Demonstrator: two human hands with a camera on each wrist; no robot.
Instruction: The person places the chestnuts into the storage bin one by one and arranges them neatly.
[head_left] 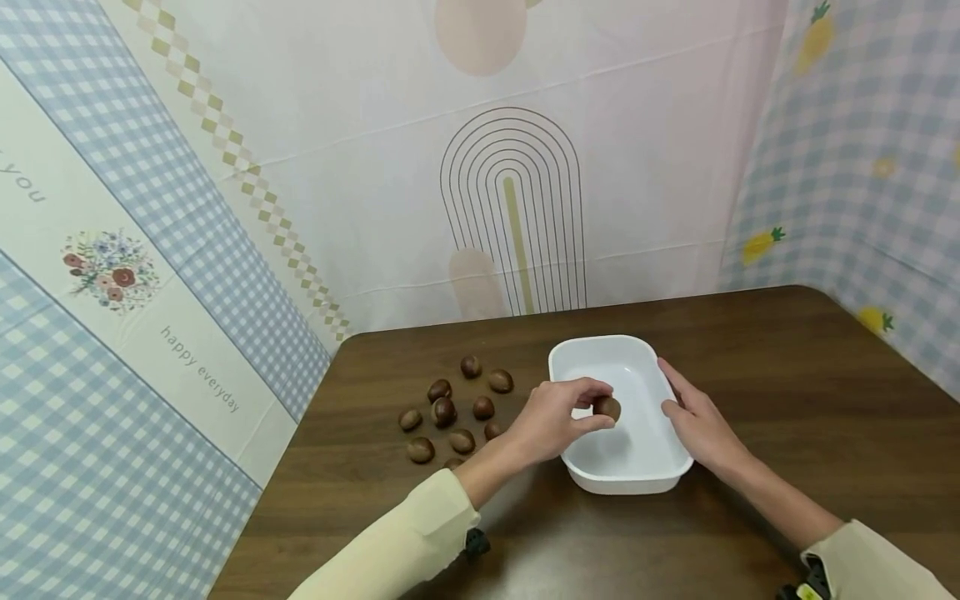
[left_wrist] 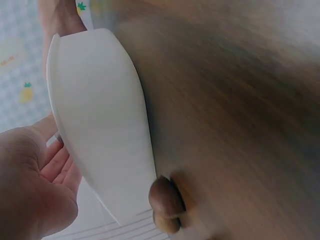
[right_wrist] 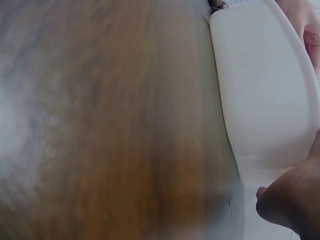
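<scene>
My left hand (head_left: 551, 417) pinches a brown chestnut (head_left: 607, 408) between thumb and fingers, over the inside of a white rectangular dish (head_left: 626, 483). That chestnut is largely hidden by the hand in the left wrist view, where the dish wall (left_wrist: 100, 115) fills the middle. At the dish's right side, my right hand (head_left: 701, 425) grips the rim, thumb and fingers against it. The dish floor that shows is bare white. Left of the dish lies a loose group of several glossy chestnuts (head_left: 443, 412), partly hidden by my left forearm.
Everything stands on a dark brown wooden table (head_left: 787, 375). Behind it hangs a pale printed cloth (head_left: 360, 208), with blue checked cloth at both sides. In the left wrist view, a chestnut (left_wrist: 166, 197) lies close beside the dish's base.
</scene>
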